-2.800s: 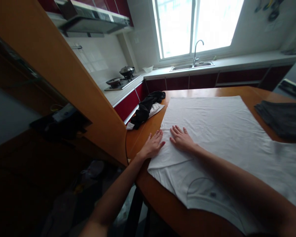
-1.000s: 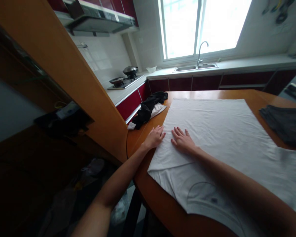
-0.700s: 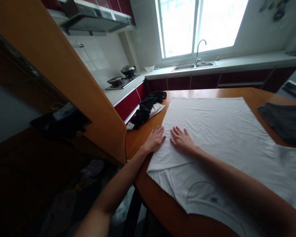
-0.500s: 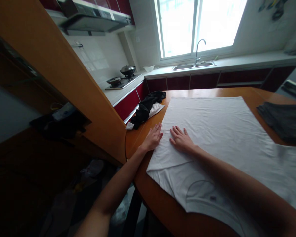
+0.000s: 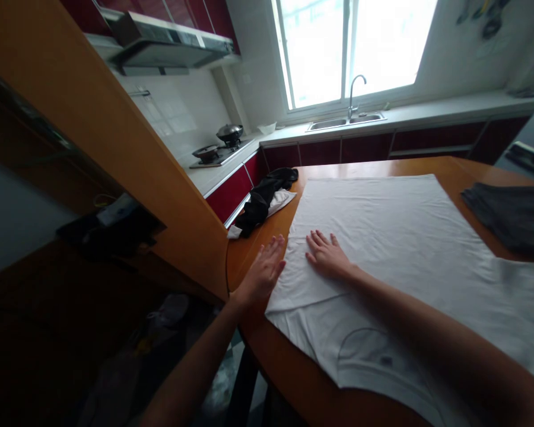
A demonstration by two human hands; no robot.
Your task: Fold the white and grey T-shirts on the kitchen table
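A white shirt [image 5: 382, 231] lies spread over the wooden table [image 5: 289, 367], its neckline towards the near edge and its left side folded inward. My right hand [image 5: 327, 254] rests flat on the cloth near that left side, fingers spread. Just beyond the shirt's left edge is my left hand [image 5: 263, 271], fingers stretched out over the tabletop, holding nothing. Some small wrinkles run across the fabric around my right hand.
Black clothing [image 5: 260, 201] with a white piece lies at the table's far left edge. Folded dark grey cloth [image 5: 511, 216] sits at the right. A wooden panel [image 5: 173, 219] stands left of the table. Behind are a stove and a sink [image 5: 347, 121].
My left hand has moved off the shirt's left edge, down and to the left. My right hand stays on the cloth. The camera view has shifted slightly.
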